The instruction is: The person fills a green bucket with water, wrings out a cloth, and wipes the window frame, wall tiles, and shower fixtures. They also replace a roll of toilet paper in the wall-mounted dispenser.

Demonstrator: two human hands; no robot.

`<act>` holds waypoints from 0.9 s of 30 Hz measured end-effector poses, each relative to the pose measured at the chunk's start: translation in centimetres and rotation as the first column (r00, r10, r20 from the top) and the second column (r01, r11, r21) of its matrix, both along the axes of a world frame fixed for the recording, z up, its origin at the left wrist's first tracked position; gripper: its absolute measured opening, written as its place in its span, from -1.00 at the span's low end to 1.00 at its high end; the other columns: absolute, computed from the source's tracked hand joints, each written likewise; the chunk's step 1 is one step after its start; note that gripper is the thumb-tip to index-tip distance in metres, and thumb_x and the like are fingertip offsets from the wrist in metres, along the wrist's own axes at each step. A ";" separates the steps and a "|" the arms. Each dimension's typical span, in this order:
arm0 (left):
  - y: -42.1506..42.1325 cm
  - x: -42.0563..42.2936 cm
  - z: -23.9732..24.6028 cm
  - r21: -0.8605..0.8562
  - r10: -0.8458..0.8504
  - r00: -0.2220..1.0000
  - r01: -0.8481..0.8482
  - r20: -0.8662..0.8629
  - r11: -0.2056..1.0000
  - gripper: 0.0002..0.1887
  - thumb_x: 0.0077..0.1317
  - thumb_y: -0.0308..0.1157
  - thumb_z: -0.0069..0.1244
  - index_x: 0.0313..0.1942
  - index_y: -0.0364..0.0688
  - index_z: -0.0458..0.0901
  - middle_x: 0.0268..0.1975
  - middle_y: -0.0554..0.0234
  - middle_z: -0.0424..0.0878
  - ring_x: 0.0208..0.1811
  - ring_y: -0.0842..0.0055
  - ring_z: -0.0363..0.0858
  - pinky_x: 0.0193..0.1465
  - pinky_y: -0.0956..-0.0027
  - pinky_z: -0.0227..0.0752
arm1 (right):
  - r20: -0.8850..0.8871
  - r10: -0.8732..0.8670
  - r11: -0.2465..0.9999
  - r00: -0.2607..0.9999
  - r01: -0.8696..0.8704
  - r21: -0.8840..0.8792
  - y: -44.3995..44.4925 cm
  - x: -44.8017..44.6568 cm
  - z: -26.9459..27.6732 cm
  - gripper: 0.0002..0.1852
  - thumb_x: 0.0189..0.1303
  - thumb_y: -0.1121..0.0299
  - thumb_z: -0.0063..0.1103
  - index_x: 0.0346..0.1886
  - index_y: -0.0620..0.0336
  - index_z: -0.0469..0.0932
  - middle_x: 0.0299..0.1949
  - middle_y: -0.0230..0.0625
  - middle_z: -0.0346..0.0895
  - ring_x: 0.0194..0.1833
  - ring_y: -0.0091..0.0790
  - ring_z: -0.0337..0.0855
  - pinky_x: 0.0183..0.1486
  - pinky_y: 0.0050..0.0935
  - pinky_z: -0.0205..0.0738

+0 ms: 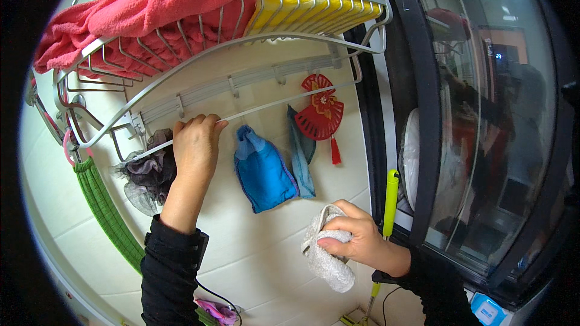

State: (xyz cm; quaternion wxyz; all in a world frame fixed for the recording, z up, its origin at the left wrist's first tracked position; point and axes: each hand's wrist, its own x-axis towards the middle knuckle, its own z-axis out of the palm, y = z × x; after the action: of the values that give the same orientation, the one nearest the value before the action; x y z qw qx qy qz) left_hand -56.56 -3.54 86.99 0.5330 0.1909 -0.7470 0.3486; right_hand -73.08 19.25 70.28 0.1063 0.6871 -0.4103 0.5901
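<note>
My left hand [195, 147] is closed around the thin lower metal bar [267, 105] of a wall-mounted towel rack [217, 47]. A crumpled off-white cloth [330, 253] is bunched in my right hand [355, 237], below and right of the bar and apart from it. Beside my left wrist hangs a dark mesh bath puff [152, 170]. Between my hands a blue bath mitt [265, 174] hangs against the tiled wall, with a grey-blue cloth [302, 158] to its right. A red fan-shaped ornament with a tassel [322, 113] hangs at the bar's right part.
Pink towelling [172, 0] and a folded yellow item [308, 9] lie on the rack's upper shelf. A green back-scrubbing strap [106, 213] hangs at left. On the right stand a lime-green mop handle [390, 203] and a black-framed glass door [426, 145]. A blue wipes pack [487, 309] lies lower right.
</note>
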 end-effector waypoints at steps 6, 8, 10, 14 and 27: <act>-0.2 0.1 -0.2 0.055 -0.026 1.000 0.026 -0.002 0.998 -0.75 0.34 -0.18 0.03 -0.25 -0.17 0.69 -0.31 0.11 0.69 -0.24 0.16 0.61 -0.07 0.20 0.29 | -0.009 -0.076 0.997 0.997 0.076 0.032 -0.1 -1.0 -1.0 -0.75 0.03 0.28 0.49 -0.32 0.23 0.67 -0.28 -0.20 0.47 -0.26 -0.23 0.60 -0.23 -0.34 0.49; -0.2 0.1 -0.2 0.058 -0.039 0.999 0.039 0.000 0.998 -0.75 0.34 -0.18 0.02 -0.25 -0.17 0.69 -0.31 0.11 0.69 -0.23 0.16 0.61 -0.07 0.20 0.29 | 0.053 -0.156 0.988 0.986 0.157 -0.007 -0.7 -2.0 -0.9 -0.75 0.05 0.27 0.48 -0.32 0.22 0.68 -0.28 -0.20 0.47 -0.26 -0.25 0.61 -0.23 -0.34 0.51; -0.3 0.0 -0.3 0.038 -0.039 0.999 0.039 -0.011 0.999 -0.75 0.32 -0.18 0.04 -0.27 -0.17 0.70 -0.32 0.12 0.69 -0.24 0.19 0.62 -0.08 0.21 0.30 | 0.183 -0.275 0.952 0.944 0.295 -0.088 -1.7 -3.6 0.1 -0.75 0.06 0.25 0.47 -0.32 0.21 0.68 -0.27 -0.20 0.48 -0.25 -0.27 0.61 -0.23 -0.33 0.53; -0.3 -0.1 -0.3 0.009 -0.023 0.999 0.024 -0.025 1.000 -0.76 0.29 -0.17 0.07 -0.31 -0.14 0.72 -0.36 0.13 0.69 -0.27 0.25 0.64 -0.12 0.23 0.32 | 0.493 -0.260 0.930 0.830 0.354 -0.105 -3.0 -10.2 5.1 -0.80 0.26 0.32 0.27 -0.20 0.26 0.59 -0.21 -0.25 0.56 -0.14 -0.35 0.60 -0.07 -0.42 0.47; -0.7 0.0 -0.4 0.065 -0.022 1.000 0.023 -0.021 0.998 -0.77 0.30 -0.17 0.05 -0.29 -0.13 0.71 -0.33 0.19 0.69 -0.22 0.24 0.63 -0.09 0.19 0.34 | -0.447 -0.895 0.101 0.005 0.976 -0.193 -7.8 -19.9 21.2 -0.37 0.06 0.37 0.09 0.32 -0.11 0.41 -0.12 -0.07 0.66 -0.14 -0.01 0.69 -0.11 -0.13 0.59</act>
State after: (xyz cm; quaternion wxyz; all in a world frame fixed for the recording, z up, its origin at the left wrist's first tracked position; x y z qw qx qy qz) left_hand -56.60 -4.27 86.62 0.5378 0.2031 -0.7547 0.3160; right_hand -93.02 11.41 91.50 0.5047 0.3592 -0.7712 0.1469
